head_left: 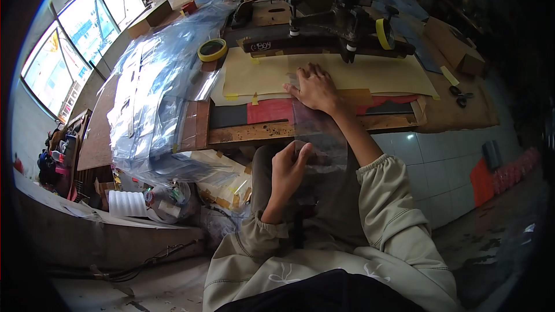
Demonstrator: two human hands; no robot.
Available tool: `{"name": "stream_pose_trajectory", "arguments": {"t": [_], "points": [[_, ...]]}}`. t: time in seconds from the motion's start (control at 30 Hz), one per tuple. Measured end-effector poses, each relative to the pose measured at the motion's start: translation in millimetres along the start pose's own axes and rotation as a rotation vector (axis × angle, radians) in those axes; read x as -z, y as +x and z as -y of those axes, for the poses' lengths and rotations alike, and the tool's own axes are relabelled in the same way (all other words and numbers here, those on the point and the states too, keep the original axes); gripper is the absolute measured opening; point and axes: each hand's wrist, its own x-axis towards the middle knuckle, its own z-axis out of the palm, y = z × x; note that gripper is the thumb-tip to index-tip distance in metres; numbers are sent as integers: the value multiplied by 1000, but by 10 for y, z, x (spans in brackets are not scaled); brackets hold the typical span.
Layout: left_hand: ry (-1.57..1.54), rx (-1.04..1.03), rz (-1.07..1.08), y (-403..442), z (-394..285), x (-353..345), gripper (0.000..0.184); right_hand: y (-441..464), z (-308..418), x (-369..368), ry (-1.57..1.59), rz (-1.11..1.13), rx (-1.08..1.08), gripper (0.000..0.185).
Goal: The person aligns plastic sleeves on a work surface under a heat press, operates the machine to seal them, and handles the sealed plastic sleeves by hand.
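A clear plastic sheet [324,138] hangs over the front edge of the work table, in front of my body. My left hand [289,169] is closed on its left edge, thumb on top. Flat on the yellowish paper [260,75], under the dark machine bar [324,45], lies my right hand [315,88] with its fingers spread, over the sheet's upper part. Red material [269,110] and an orange-brown strip [355,97] show near the wooden front edge.
Stacked clear plastic sheets [156,86] cover the table's left side. One yellow tape roll [213,50] lies beside them, another [384,33] hangs on the machine. Scissors [461,96] and a cardboard box [454,46] are at the right.
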Motion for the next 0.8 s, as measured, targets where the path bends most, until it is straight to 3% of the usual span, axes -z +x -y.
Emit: {"name": "stream_pose_trajectory", "arguments": {"t": [0.8], "points": [[-58,29,8,69,43,-8,29,70,-24,8,18,46,-12,72]]}}
